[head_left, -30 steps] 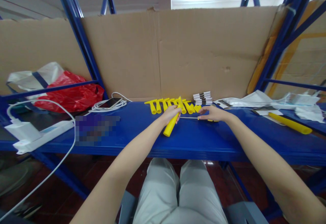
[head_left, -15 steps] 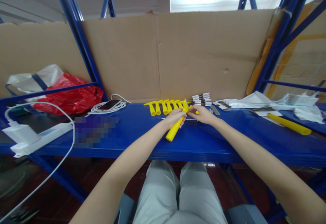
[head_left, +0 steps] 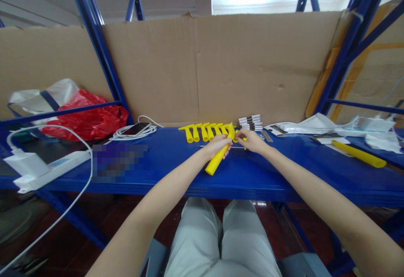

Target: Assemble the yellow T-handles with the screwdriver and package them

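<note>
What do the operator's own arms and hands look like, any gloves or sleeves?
Left hand and right hand: no gloves. Both forearms bare, with no sleeves in view. No watch, band, cable or marking visible on either; rings too small to tell. Pale grey trousers below.

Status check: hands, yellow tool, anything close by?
Left hand gripping yellow tool. Right hand at its far end, grip unclear. Thin rod close by on blue table.

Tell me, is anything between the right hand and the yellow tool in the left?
Nothing visible stands between them: the right hand is close beside the far end of the yellow tool in the left hand. The row of yellow pieces lies farther back.
</note>
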{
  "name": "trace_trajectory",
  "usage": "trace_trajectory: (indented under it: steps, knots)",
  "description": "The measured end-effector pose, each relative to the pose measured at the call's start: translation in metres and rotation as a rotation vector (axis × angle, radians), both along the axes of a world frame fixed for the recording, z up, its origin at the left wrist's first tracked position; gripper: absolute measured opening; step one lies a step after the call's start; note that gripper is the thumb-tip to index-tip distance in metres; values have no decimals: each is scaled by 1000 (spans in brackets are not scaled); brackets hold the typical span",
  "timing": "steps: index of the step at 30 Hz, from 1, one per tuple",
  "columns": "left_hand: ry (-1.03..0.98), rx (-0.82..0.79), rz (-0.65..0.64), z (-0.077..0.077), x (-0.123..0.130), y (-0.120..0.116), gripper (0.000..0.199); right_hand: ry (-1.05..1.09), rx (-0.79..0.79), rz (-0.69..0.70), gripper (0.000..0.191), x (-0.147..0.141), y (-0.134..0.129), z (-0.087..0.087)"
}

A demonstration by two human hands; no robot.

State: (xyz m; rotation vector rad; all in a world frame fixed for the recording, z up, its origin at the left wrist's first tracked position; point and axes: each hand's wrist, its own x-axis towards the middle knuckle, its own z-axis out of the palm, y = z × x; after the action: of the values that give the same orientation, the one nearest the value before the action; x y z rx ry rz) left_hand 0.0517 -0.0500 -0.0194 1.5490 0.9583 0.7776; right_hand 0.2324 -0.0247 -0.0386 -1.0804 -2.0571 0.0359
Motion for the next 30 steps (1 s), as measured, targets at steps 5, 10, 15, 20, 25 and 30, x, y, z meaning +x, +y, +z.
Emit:
trace_trajectory:
  steps: [5, 10, 15, 20, 25, 30]
  knots:
    - [0, 9, 0, 1, -1, -1, 17, 24, -29, -19, 8, -2, -4, 2]
    - [17, 11, -4, 1, -2, -1, 17, 33, -80, -16, 8, -1, -5, 2]
    - [15, 7, -12, 3, 0, -2, 19, 43, -81, 1, 7, 1, -4, 2]
    - [7, 9, -9, 0, 0, 1, 19, 21, -94, -10, 7, 0, -8, 5]
    - [8, -6, 76, 1, -4, 4, 22, 5, -127, -146, 8, 13, -5, 12]
    - [-51, -2, 55, 7, -7, 1, 22, -2, -153, -456, 10, 58, 9, 15]
